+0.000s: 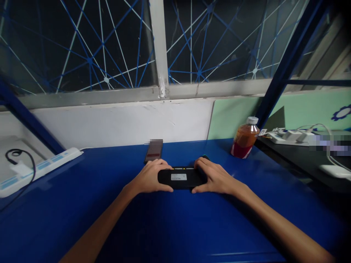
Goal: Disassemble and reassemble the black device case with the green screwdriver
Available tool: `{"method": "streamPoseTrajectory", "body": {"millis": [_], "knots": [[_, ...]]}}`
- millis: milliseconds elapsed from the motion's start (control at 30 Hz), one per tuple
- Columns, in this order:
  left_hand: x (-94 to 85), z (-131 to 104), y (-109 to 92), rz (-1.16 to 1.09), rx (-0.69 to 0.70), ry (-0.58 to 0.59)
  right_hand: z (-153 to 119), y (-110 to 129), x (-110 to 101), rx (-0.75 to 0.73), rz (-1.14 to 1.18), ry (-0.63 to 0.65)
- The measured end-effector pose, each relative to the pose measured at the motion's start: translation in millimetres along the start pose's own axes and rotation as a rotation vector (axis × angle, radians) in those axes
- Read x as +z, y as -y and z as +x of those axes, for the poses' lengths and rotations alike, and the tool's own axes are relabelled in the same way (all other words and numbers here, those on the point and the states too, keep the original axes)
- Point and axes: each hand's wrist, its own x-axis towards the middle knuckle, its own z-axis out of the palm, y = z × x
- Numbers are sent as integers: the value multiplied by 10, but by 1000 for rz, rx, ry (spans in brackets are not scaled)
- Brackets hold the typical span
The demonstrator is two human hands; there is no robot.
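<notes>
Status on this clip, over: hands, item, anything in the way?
Left hand and right hand gripping opposite ends of device. White label facing camera. Phone just beyond left hand, bottle farther right.

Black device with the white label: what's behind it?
Behind the black device, blue table shows. A phone is farther back, beyond the left hand. A dark item peeks past the right hand, which hides the rest. Whatever the device covers is unseen.
</notes>
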Motion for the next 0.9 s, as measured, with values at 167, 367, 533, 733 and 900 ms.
{"method": "streamPoseTrajectory", "body": {"millis": [167,367,533,733,900], "knots": [[-22,-7,-17,-2,-8,3,3,2,7,-1,-1,-15],[-17,-3,-5,27,15,-5,-3,-13,27,-1,-24,-27],[-6,3,6,54,30,-2,-12,-17,41,-3,-21,-31],[-15,-9,-15,96,46,-1,-13,2,24,-2,-19,-29],[-29,-13,-26,102,56,9,-22,8,18,-8,-20,-39]]}}
